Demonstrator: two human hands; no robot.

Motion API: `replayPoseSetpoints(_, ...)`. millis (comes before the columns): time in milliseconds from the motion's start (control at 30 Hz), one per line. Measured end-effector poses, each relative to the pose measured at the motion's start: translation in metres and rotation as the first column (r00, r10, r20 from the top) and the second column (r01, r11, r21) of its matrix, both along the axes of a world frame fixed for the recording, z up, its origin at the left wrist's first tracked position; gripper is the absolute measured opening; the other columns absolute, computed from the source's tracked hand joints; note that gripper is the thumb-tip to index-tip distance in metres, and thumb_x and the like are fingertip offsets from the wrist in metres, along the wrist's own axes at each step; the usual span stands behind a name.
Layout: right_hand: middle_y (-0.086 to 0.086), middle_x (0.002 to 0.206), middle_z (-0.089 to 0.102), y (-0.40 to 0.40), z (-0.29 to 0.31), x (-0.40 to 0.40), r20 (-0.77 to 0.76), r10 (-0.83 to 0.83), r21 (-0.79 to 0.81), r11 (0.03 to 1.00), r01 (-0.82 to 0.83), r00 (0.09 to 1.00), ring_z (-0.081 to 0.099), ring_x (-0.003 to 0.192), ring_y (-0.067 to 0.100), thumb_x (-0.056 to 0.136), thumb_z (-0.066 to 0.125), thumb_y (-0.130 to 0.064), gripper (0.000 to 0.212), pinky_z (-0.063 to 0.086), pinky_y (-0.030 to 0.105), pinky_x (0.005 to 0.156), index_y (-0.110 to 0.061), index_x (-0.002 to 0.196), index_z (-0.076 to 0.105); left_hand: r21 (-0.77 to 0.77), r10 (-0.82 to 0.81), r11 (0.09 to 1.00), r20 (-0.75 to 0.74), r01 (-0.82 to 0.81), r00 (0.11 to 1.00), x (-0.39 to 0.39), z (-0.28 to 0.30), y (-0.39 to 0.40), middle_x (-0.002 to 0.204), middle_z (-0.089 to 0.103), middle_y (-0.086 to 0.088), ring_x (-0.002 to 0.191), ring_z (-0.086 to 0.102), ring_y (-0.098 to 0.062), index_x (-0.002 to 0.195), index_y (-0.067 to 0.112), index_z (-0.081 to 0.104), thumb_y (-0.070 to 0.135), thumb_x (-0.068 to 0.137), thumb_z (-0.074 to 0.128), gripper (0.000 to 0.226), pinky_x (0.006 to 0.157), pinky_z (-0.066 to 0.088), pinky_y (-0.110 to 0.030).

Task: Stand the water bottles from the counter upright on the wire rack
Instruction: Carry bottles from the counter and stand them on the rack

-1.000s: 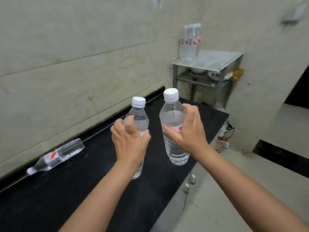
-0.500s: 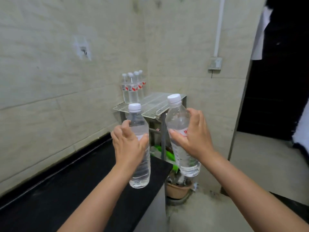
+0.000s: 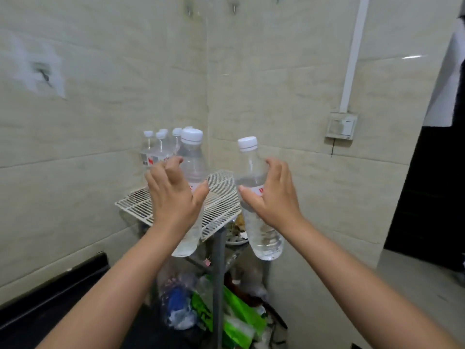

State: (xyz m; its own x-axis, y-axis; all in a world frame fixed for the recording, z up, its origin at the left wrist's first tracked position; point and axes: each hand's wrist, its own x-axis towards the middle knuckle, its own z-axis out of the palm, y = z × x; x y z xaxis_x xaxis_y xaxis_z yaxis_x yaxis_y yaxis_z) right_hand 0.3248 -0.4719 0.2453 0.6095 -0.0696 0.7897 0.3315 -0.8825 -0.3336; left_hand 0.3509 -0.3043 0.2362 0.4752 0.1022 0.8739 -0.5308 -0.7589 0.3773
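I am holding two water bottles in the air in front of the wire rack (image 3: 221, 197), neither of them set down yet. The left bottle (image 3: 192, 167) is sitting in my left hand (image 3: 173, 195), whose fingers (image 3: 173, 162) are wrapping round its middle; it is upright, hanging over the rack's near edge. The right bottle (image 3: 261, 222) is in my right hand (image 3: 273, 197), thumb and fingers curling round its labelled waist, and it is tilting slightly, hanging just off the rack's right side with its base below the rack's level.

At the rack's back left corner, against the wall, a cluster of standing bottles (image 3: 158, 147) is already waiting upright; I count at least four caps, though the left bottle is hiding part of the group. So I am judging the job partly done, with these two yet to be stood beside the cluster. Whether more are lying on the tabletop (image 3: 50, 293) I cannot tell; only its dark end is showing, below and left of the rack.

The rack is a white grid on a grey metal frame, tucked into a corner of pale tiled walls. Beneath the rack, crumpled plastic bags (image 3: 226, 313) are piling up. To the rack's right, a wall switch (image 3: 341, 125) is sitting under a white conduit, and further right a dark doorway (image 3: 432, 197) is opening.
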Motion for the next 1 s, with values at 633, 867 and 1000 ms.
replayPoseSetpoints(633, 0.021, 0.132, 0.036, -0.058, -0.006, 0.394, -0.285, 0.550, 0.180, 0.835, -0.520, 0.785, 0.039, 0.123, 0.031, 0.080, 0.069, -0.023, 0.072, 0.037, 0.030, 0.096, 0.004, 0.133, 0.029, -0.030, 0.373, 0.908, -0.393, -0.417, 0.841, 0.319, -0.011, -0.086, 0.123, 0.033, -0.020, 0.112, 0.032, -0.031, 0.113, 0.028, 0.004, 0.062, 0.057, 0.021, 0.068, 0.096, 0.030, -0.038)
replayPoseSetpoints(867, 0.017, 0.136, 0.032, -0.055, -0.003, 0.477, -0.296, 0.737, 0.307, 0.676, -0.670, 0.607, 0.040, 0.125, 0.028, 0.079, 0.069, -0.012, 0.073, 0.040, 0.025, 0.092, 0.000, 0.137, 0.026, -0.109, 0.424, 0.847, -0.450, -0.519, 0.786, 0.373, -0.009, -0.109, 0.124, 0.033, -0.020, 0.116, 0.030, -0.031, 0.107, 0.030, 0.006, 0.034, 0.083, 0.063, 0.062, 0.088, 0.024, -0.028)
replayPoseSetpoints(1000, 0.012, 0.141, 0.031, -0.064, -0.009, 0.499, -0.313, 0.797, 0.424, 0.604, -0.675, 0.517, 0.046, 0.116, 0.020, 0.081, 0.068, -0.011, 0.072, 0.037, 0.019, 0.084, -0.006, 0.139, 0.025, -0.062, 0.504, 0.805, -0.452, -0.590, 0.736, 0.375, -0.013, -0.105, 0.127, 0.035, -0.018, 0.119, 0.034, -0.029, 0.116, 0.031, 0.008, 0.034, 0.080, 0.068, 0.070, 0.096, 0.033, -0.032)
